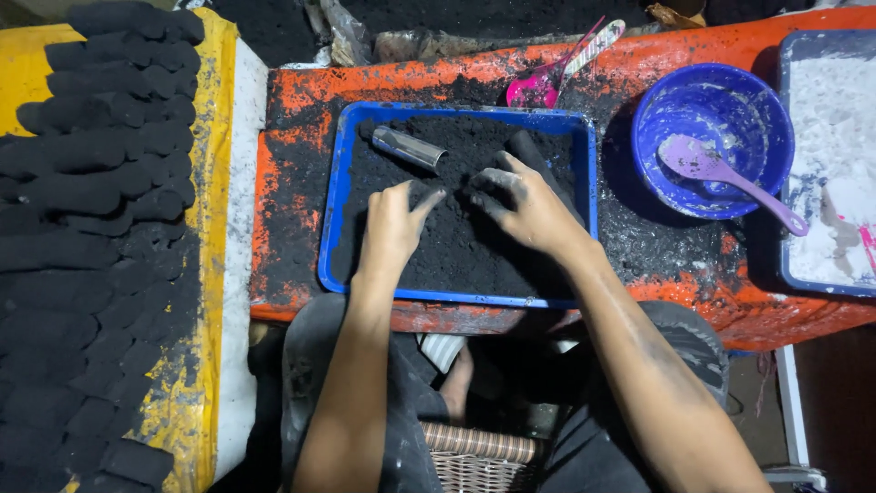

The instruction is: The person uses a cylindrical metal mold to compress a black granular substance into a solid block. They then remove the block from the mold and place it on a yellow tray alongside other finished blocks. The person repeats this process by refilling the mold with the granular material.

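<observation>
here, a shallow blue plastic tray (339,196) with a raised rim sits on an orange table (693,55) smeared with black grime, and it is filled with fine, matte black powder (456,246) heaped unevenly across its floor. both of the person's hands press into that powder near the tray's middle. the left hand (394,219) lies palm down, fingers spread and slightly bent, closed on nothing. the right hand (525,205) is likewise spread flat, its blackened fingertips almost meeting those of the left, holding nothing. just beyond the left hand a short shiny metal tube (408,148) lies tilted on the powder, and a dark moulded cylinder (538,157) lies beyond the right hand. to the right of the tray stands a round blue bowl (748,100) streaked with white, a lilac plastic spoon (721,173) resting in it. a pink spoon (547,78) lies on the table beyond the tray. at the far right a second tray (792,274) holds chalky white powder. on the left, rows of black cylindrical briquettes (91,183) cover a yellow surface (214,137).
</observation>
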